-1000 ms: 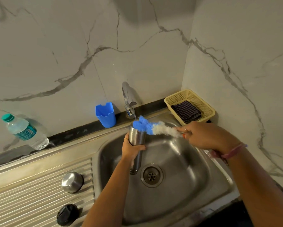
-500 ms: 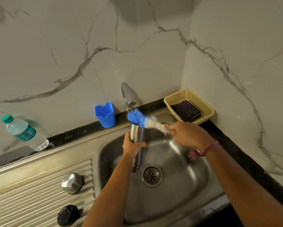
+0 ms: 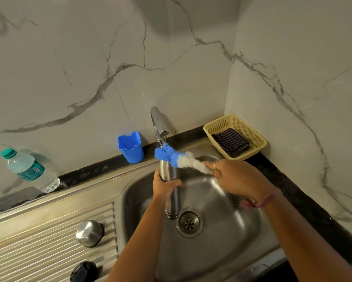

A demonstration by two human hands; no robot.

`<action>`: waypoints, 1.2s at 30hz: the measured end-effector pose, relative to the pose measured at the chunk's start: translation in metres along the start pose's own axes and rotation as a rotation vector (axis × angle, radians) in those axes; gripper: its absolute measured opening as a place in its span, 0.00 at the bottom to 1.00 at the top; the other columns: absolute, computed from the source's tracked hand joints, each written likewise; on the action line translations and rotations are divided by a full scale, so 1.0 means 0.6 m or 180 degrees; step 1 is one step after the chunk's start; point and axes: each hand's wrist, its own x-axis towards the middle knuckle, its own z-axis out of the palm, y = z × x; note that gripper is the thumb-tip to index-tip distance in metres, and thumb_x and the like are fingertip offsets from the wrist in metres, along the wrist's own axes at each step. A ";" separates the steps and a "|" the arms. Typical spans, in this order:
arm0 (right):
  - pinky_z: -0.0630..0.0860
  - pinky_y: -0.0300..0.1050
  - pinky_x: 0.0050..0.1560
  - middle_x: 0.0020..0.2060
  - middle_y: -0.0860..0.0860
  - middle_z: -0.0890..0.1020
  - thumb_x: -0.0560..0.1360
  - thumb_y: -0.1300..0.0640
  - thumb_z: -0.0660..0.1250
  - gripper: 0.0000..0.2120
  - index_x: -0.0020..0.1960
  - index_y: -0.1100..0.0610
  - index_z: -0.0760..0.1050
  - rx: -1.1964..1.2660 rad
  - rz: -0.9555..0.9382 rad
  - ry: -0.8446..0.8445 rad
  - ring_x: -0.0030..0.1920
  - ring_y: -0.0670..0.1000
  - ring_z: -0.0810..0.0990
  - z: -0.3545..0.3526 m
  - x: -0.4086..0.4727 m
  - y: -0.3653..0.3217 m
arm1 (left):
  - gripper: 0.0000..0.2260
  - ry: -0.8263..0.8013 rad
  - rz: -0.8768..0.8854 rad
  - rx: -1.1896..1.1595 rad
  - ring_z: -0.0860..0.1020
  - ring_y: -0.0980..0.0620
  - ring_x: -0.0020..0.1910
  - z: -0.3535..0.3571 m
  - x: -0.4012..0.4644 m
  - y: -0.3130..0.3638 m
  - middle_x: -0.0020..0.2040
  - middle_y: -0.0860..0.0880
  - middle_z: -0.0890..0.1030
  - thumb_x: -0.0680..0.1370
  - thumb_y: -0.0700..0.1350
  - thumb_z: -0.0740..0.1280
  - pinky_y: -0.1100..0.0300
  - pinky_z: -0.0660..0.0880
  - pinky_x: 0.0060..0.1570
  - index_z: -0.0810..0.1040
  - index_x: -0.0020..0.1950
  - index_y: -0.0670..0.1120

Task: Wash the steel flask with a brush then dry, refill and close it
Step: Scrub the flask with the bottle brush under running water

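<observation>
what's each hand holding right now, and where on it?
Left hand grips the steel flask around its upper body. Right hand holds the brush at the handle end, just behind the bristles.

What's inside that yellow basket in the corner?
A folded dark checked cloth lies inside the yellow basket, covering most of its floor. Whatever may sit under the cloth is hidden.

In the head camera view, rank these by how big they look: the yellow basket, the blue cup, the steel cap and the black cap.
1. Yellow basket
2. Blue cup
3. Steel cap
4. Black cap
The two caps look alike; the frame edge cuts off the black one.
</observation>
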 end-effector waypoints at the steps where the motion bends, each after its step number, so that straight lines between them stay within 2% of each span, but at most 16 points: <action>1: 0.75 0.45 0.48 0.50 0.52 0.81 0.81 0.56 0.56 0.20 0.71 0.45 0.67 0.0149 0.0000 -0.0075 0.43 0.49 0.78 -0.002 -0.012 0.012 | 0.36 -0.0010 -0.0062 -0.0109 0.77 0.48 0.52 -0.003 0.001 0.001 0.56 0.48 0.76 0.65 0.33 0.78 0.51 0.78 0.49 0.65 0.65 0.54; 4: 0.74 0.39 0.47 0.50 0.51 0.81 0.81 0.54 0.57 0.18 0.71 0.47 0.67 0.0630 0.0124 -0.0013 0.43 0.45 0.77 0.016 -0.029 0.039 | 0.37 -0.0173 -0.0106 -0.0142 0.78 0.45 0.54 -0.004 0.005 0.008 0.57 0.47 0.77 0.64 0.35 0.79 0.44 0.78 0.55 0.66 0.67 0.52; 6: 0.76 0.41 0.46 0.48 0.51 0.81 0.81 0.52 0.58 0.17 0.69 0.49 0.71 0.0916 0.0285 0.0284 0.43 0.46 0.78 0.050 -0.019 0.044 | 0.37 -0.0330 -0.0192 -0.0296 0.79 0.44 0.54 0.000 0.003 0.014 0.57 0.46 0.78 0.65 0.36 0.79 0.45 0.80 0.52 0.66 0.68 0.52; 8: 0.74 0.38 0.36 0.39 0.48 0.80 0.80 0.52 0.60 0.17 0.69 0.46 0.71 0.1262 0.0118 0.0563 0.35 0.42 0.76 0.094 -0.006 0.038 | 0.34 -0.0465 -0.0314 -0.0589 0.80 0.44 0.53 0.004 -0.002 0.021 0.58 0.45 0.78 0.68 0.36 0.78 0.49 0.79 0.45 0.66 0.67 0.51; 9: 0.70 0.35 0.31 0.34 0.45 0.78 0.80 0.52 0.60 0.18 0.69 0.42 0.69 0.1439 -0.0031 0.0653 0.29 0.41 0.73 0.114 -0.002 0.036 | 0.32 -0.0517 -0.0356 -0.0676 0.80 0.45 0.53 0.005 -0.005 0.024 0.58 0.45 0.79 0.69 0.37 0.78 0.50 0.79 0.44 0.66 0.67 0.50; 11: 0.65 0.33 0.27 0.29 0.44 0.75 0.80 0.54 0.61 0.20 0.69 0.39 0.65 0.1795 -0.0213 0.0729 0.24 0.41 0.69 0.139 -0.003 0.035 | 0.31 -0.0598 -0.0403 -0.0776 0.80 0.44 0.54 0.002 -0.006 0.024 0.58 0.44 0.79 0.70 0.39 0.77 0.48 0.79 0.46 0.67 0.68 0.49; 14: 0.68 0.35 0.29 0.32 0.46 0.75 0.81 0.55 0.58 0.19 0.71 0.43 0.65 0.2163 -0.0051 0.0708 0.27 0.40 0.69 0.159 -0.005 0.055 | 0.31 -0.0672 -0.0444 -0.0870 0.79 0.43 0.56 -0.010 -0.003 0.016 0.60 0.44 0.78 0.71 0.41 0.77 0.45 0.79 0.49 0.65 0.69 0.51; 16: 0.74 0.45 0.35 0.35 0.47 0.78 0.81 0.56 0.57 0.20 0.72 0.45 0.65 0.2238 0.0093 0.0713 0.30 0.44 0.71 0.172 -0.006 0.069 | 0.33 -0.0659 -0.0486 -0.0932 0.79 0.43 0.57 -0.017 0.000 0.009 0.60 0.43 0.78 0.70 0.44 0.77 0.42 0.79 0.53 0.65 0.69 0.50; 18: 0.75 0.46 0.35 0.37 0.46 0.79 0.81 0.57 0.57 0.20 0.72 0.44 0.63 0.2247 0.0115 0.0766 0.31 0.46 0.71 0.184 -0.008 0.080 | 0.34 -0.0662 -0.0517 -0.1011 0.80 0.42 0.57 -0.021 0.003 0.004 0.61 0.42 0.78 0.67 0.49 0.78 0.39 0.78 0.57 0.65 0.69 0.47; 22: 0.73 0.41 0.30 0.41 0.40 0.80 0.81 0.59 0.58 0.23 0.72 0.43 0.60 0.2377 -0.0128 0.0806 0.28 0.46 0.72 0.206 -0.018 0.084 | 0.32 -0.0618 -0.0594 -0.1348 0.81 0.41 0.58 -0.017 0.004 0.002 0.62 0.40 0.80 0.69 0.56 0.75 0.42 0.78 0.57 0.71 0.67 0.45; 24: 0.73 0.36 0.29 0.43 0.41 0.81 0.81 0.60 0.59 0.24 0.73 0.42 0.60 0.2432 -0.0194 0.0792 0.26 0.44 0.73 0.215 -0.023 0.080 | 0.25 -0.0576 -0.0645 -0.1517 0.80 0.41 0.59 -0.011 0.004 0.002 0.60 0.41 0.81 0.73 0.59 0.71 0.43 0.78 0.58 0.73 0.65 0.47; 26: 0.72 0.33 0.29 0.43 0.44 0.83 0.80 0.59 0.60 0.25 0.71 0.40 0.59 0.2448 -0.0197 0.0767 0.26 0.43 0.74 0.225 -0.030 0.072 | 0.26 -0.0713 -0.0693 -0.1707 0.80 0.39 0.60 -0.006 0.005 0.002 0.60 0.41 0.82 0.76 0.64 0.67 0.40 0.75 0.62 0.74 0.67 0.48; 29: 0.70 0.28 0.33 0.44 0.45 0.83 0.80 0.62 0.61 0.25 0.71 0.43 0.60 0.2366 -0.0121 0.0797 0.31 0.34 0.76 0.246 -0.045 0.054 | 0.30 -0.0911 -0.0716 -0.1933 0.80 0.39 0.61 0.004 0.006 0.001 0.61 0.40 0.82 0.77 0.68 0.61 0.38 0.71 0.67 0.75 0.69 0.47; 31: 0.70 0.25 0.40 0.45 0.40 0.81 0.79 0.64 0.62 0.27 0.72 0.47 0.58 0.2300 -0.0076 0.0960 0.38 0.30 0.76 0.262 -0.043 0.041 | 0.31 -0.0904 -0.0718 -0.1859 0.81 0.40 0.61 0.013 0.005 0.000 0.61 0.40 0.82 0.78 0.69 0.57 0.39 0.71 0.67 0.76 0.69 0.47; 33: 0.69 0.25 0.46 0.41 0.36 0.78 0.78 0.64 0.63 0.26 0.72 0.49 0.58 0.2274 -0.0054 0.1148 0.43 0.31 0.77 0.267 -0.019 0.032 | 0.32 -0.0954 -0.0729 -0.1787 0.82 0.41 0.59 0.022 0.002 -0.005 0.60 0.40 0.83 0.78 0.69 0.55 0.42 0.74 0.64 0.76 0.69 0.47; 36: 0.69 0.23 0.47 0.38 0.38 0.76 0.78 0.63 0.63 0.24 0.70 0.49 0.62 0.2324 -0.0002 0.1326 0.44 0.33 0.77 0.249 0.030 0.025 | 0.31 -0.1045 -0.0690 -0.1640 0.84 0.43 0.53 0.034 -0.007 -0.009 0.57 0.40 0.84 0.80 0.68 0.51 0.48 0.78 0.55 0.77 0.66 0.46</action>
